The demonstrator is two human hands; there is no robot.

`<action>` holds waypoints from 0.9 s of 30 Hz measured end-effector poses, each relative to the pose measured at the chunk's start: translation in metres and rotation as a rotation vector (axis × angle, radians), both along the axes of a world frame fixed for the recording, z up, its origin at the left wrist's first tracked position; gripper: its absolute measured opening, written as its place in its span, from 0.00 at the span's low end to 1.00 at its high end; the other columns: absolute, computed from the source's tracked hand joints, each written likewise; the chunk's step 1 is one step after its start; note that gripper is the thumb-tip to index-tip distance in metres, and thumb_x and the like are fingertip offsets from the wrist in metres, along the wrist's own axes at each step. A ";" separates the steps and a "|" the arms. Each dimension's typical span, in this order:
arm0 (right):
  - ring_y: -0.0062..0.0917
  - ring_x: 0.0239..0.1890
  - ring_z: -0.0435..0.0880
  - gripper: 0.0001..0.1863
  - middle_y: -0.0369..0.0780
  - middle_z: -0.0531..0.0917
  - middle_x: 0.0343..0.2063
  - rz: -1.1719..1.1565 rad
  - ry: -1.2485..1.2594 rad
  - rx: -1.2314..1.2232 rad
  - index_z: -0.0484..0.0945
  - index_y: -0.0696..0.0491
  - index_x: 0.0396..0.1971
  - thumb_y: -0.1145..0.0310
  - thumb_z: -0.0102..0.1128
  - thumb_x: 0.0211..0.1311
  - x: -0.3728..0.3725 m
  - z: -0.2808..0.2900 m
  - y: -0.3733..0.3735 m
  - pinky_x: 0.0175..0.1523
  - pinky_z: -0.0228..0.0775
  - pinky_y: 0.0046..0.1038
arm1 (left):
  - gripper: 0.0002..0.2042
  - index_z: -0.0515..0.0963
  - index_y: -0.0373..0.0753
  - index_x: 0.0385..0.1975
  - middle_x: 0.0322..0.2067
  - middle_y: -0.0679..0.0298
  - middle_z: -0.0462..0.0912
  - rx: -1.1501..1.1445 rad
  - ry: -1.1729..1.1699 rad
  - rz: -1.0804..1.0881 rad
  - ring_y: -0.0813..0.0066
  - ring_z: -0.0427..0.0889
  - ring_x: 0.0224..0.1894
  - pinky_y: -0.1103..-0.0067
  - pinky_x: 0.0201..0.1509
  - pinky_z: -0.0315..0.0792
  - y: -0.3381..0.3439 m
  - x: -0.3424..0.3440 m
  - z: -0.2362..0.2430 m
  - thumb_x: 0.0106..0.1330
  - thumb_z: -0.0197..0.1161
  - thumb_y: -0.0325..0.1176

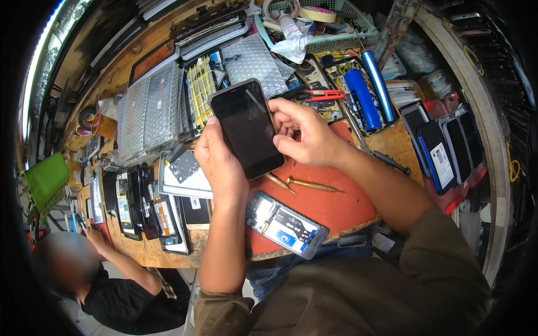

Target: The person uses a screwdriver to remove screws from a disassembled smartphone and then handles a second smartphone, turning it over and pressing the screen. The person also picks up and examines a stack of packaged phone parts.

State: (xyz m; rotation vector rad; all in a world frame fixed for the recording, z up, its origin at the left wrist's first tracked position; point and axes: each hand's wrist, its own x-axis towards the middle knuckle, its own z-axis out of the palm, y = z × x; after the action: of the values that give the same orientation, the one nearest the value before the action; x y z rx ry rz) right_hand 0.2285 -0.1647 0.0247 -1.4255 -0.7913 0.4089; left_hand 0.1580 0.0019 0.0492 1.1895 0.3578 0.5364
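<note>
A dark-screened smartphone (246, 131) is held up over the bench, tilted a little, its screen facing me. My left hand (220, 159) grips its left edge, thumb along the side. At the right edge, my right hand (305, 131) has its fingers curled with the thumb against the phone's side. Below it on the red mat (342, 207) lies an opened phone (287, 225), its battery and blue parts exposed. Two small screwdrivers lie near the phone's lower end: a brass one (315, 185) and another (279, 182) partly behind it.
Bubble-wrapped panels (151, 106) are stacked at the left, beside phone parts bound with yellow bands (202, 89). Red-handled pliers (325, 95) and blue cylinders (361, 101) lie at the far right. A green basket (353, 39) holds tape rolls. Another person (123, 291) sits at lower left.
</note>
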 end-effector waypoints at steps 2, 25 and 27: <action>0.09 0.34 0.77 0.26 0.32 0.82 0.34 0.001 0.001 0.002 0.70 0.61 0.62 0.81 0.59 0.62 0.000 -0.001 0.000 0.37 0.67 0.17 | 0.19 0.84 0.31 0.43 0.38 0.63 0.89 0.021 -0.007 -0.004 0.81 0.84 0.36 0.81 0.43 0.78 0.000 -0.001 0.001 0.86 0.51 0.41; 0.10 0.38 0.80 0.15 0.34 0.85 0.38 0.003 0.048 0.058 0.73 0.59 0.58 0.76 0.59 0.76 0.000 -0.001 0.001 0.43 0.72 0.19 | 0.20 0.83 0.33 0.36 0.33 0.67 0.86 0.090 -0.025 0.003 0.84 0.79 0.33 0.82 0.40 0.74 0.001 -0.001 -0.001 0.85 0.51 0.41; 0.10 0.37 0.79 0.17 0.33 0.85 0.37 0.004 0.033 -0.003 0.73 0.59 0.59 0.76 0.60 0.74 0.000 0.000 -0.001 0.41 0.70 0.18 | 0.20 0.82 0.33 0.36 0.33 0.67 0.85 0.086 -0.030 -0.007 0.84 0.79 0.33 0.82 0.40 0.74 0.000 -0.002 -0.001 0.85 0.50 0.41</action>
State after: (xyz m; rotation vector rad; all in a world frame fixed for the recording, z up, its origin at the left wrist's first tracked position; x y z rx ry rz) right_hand 0.2286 -0.1662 0.0247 -1.4165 -0.7667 0.4357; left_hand 0.1564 0.0024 0.0481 1.2643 0.3075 0.5676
